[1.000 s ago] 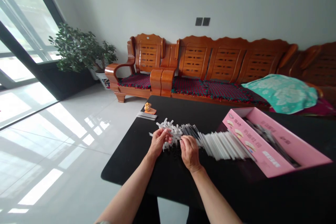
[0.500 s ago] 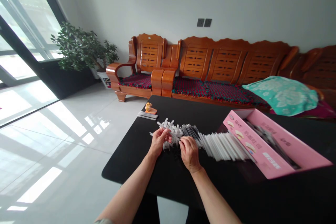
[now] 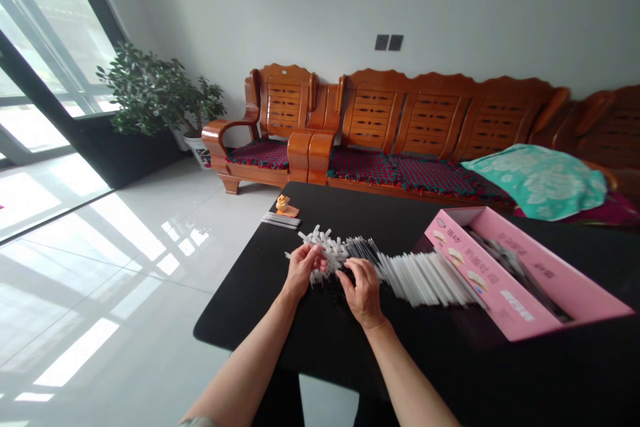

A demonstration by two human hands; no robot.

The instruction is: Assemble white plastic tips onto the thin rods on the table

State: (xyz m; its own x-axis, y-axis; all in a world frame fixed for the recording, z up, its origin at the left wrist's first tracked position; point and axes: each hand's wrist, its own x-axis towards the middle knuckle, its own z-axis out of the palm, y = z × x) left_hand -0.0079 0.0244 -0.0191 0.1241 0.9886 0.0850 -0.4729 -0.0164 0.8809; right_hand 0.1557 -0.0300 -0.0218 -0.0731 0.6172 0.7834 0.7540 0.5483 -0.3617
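A heap of small white plastic pieces (image 3: 327, 247) lies on the black table (image 3: 320, 340), beside a long row of white and dark thin sticks (image 3: 420, 273). My left hand (image 3: 303, 267) is curled around a few of the white pieces at the heap's near edge. Just to its right, my right hand (image 3: 364, 292) rests palm down with its fingers bent, pinching at something small where the heap meets the row; what it pinches I cannot make out.
An open pink box (image 3: 520, 280) holding dark sticks sits on the table at the right. A small orange figure (image 3: 283, 204) and a few white sticks (image 3: 281, 220) lie at the far left corner. Wooden sofas (image 3: 400, 127) stand behind; the table's left edge drops to the tiled floor.
The hands stay at the heap. My right hand has shifted slightly toward the left hand and its fingers have moved among the pieces.
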